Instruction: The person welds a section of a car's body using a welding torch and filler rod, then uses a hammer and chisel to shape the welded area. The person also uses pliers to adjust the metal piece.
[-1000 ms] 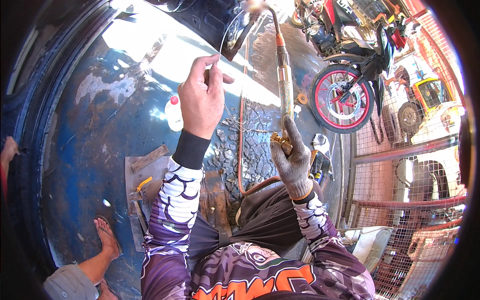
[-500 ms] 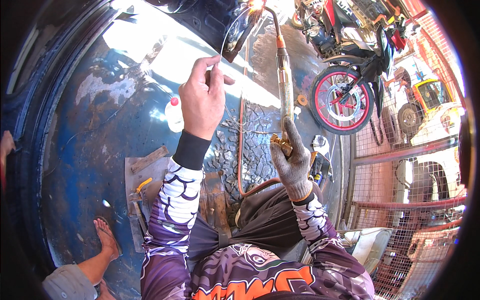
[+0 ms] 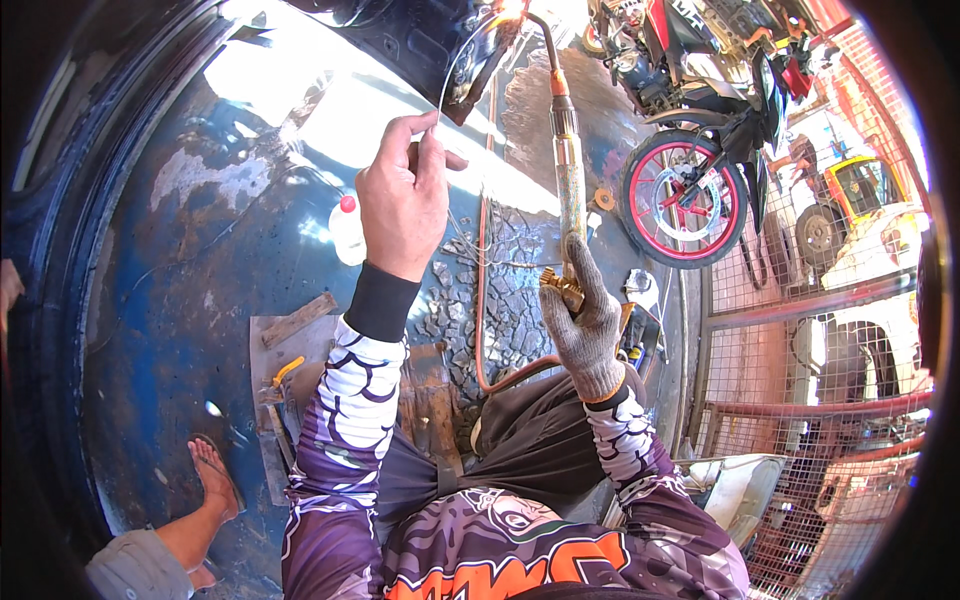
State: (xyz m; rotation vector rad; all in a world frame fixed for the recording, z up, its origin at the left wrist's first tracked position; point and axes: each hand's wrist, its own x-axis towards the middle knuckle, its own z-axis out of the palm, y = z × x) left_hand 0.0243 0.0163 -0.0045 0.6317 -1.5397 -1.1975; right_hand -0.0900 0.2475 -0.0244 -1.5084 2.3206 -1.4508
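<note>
My left hand (image 3: 403, 205) pinches a thin wire (image 3: 443, 85) between its fingers (image 3: 432, 155), arching towards the glow (image 3: 512, 9) by the far dark panel (image 3: 415, 50); rightward, my gloved right hand (image 3: 588, 328) grips the torch (image 3: 570, 170). Heating seems in hand, calling for steady feeding.

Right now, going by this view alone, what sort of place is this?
Probably a repair workshop, perhaps for vehicles: the right hand holds a torch with a bright glow at its tip, the left hand pinches a thin wire, and a motorcycle stands nearby.
</note>
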